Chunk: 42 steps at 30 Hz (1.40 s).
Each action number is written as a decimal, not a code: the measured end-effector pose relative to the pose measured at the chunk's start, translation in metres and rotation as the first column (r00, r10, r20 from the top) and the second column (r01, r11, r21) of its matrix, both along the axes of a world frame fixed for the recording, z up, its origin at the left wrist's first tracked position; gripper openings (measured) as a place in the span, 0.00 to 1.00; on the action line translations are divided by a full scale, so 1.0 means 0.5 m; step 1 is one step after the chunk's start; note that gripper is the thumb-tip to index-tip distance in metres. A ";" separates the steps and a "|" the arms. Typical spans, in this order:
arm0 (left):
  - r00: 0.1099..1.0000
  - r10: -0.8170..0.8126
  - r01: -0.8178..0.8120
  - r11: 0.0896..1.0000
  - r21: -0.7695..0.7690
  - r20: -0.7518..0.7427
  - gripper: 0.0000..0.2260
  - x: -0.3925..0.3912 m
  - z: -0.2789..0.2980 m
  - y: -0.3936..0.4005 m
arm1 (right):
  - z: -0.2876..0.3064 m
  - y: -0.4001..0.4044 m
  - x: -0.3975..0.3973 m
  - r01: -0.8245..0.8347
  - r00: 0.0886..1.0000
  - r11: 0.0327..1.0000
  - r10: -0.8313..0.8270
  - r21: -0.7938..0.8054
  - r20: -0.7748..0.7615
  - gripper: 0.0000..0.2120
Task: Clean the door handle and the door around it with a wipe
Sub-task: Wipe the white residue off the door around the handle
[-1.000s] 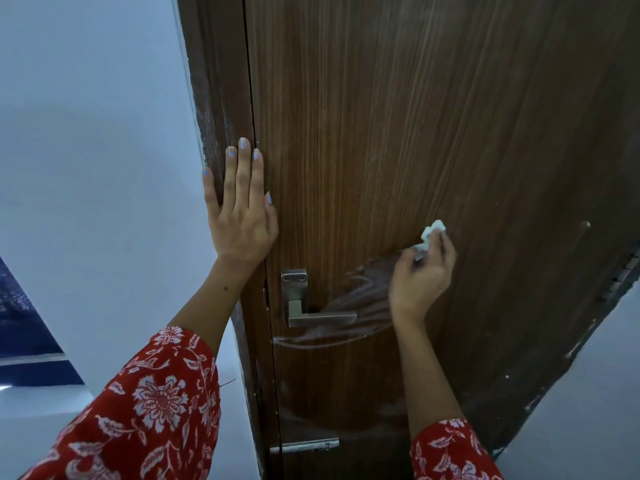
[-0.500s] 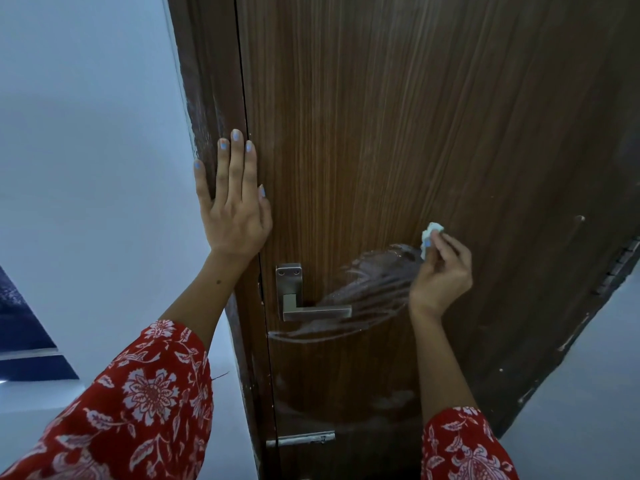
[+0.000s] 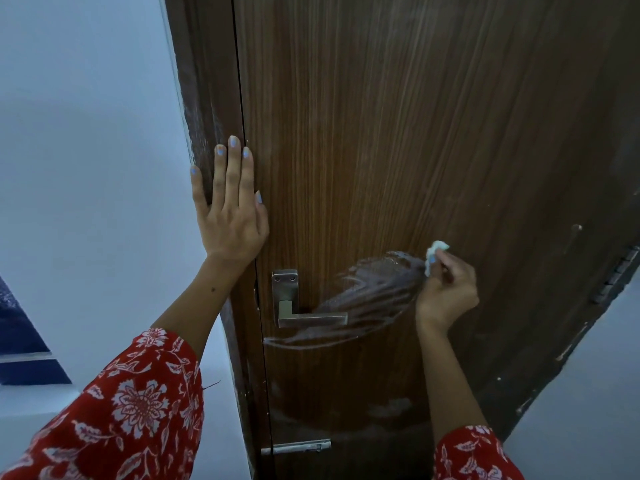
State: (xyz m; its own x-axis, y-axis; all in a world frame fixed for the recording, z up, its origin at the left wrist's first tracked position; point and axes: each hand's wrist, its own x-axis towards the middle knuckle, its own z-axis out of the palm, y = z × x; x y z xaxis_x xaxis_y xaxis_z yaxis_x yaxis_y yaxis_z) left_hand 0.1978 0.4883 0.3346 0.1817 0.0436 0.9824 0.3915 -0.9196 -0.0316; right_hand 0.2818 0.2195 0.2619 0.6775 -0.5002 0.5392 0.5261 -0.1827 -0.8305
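A small crumpled white wipe [image 3: 434, 255] is pressed against a brown wood-grain door [image 3: 398, 133], up and to the right of the handle [image 3: 311, 319] and well apart from it. The right hand [image 3: 446, 292] pinches the wipe between curled fingertips, knuckles toward the camera. A wet, streaked smear [image 3: 367, 299] sweeps from the wipe down and left across the door, passing behind the lever and ending in a thin pale arc just below it. The handle is a square-edged metal lever pointing right, mounted on an upright metal plate [image 3: 284, 285] with two screws at its top. The left hand [image 3: 230, 209] lies flat with straight fingers, grasping nothing, across the seam between the door and the dark frame [image 3: 204, 81] above the plate. Both arms wear red sleeves [image 3: 121, 414] with a white flower print. Low on the door sits a horizontal metal bolt [image 3: 296, 446]. A hinge [image 3: 620, 271] shows on the door's right edge. Pale walls [image 3: 86, 133] flank the door on either side.
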 end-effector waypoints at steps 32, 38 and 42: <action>0.998 -0.015 0.014 1.000 -0.019 -0.064 0.24 -0.010 -0.002 -0.002 | 0.007 0.075 -0.034 -0.183 0.958 0.902 0.253 0.390 -0.136 0.11; 0.999 -0.013 0.013 1.000 -0.002 -0.039 0.24 -0.006 -0.006 0.000 | -0.002 0.098 -0.061 -0.268 0.961 0.959 0.273 0.093 -0.050 0.10; 0.999 -0.023 0.023 1.000 -0.002 -0.036 0.24 -0.004 -0.006 -0.001 | -0.003 0.105 -0.055 -0.172 0.977 0.970 0.190 0.169 -0.096 0.09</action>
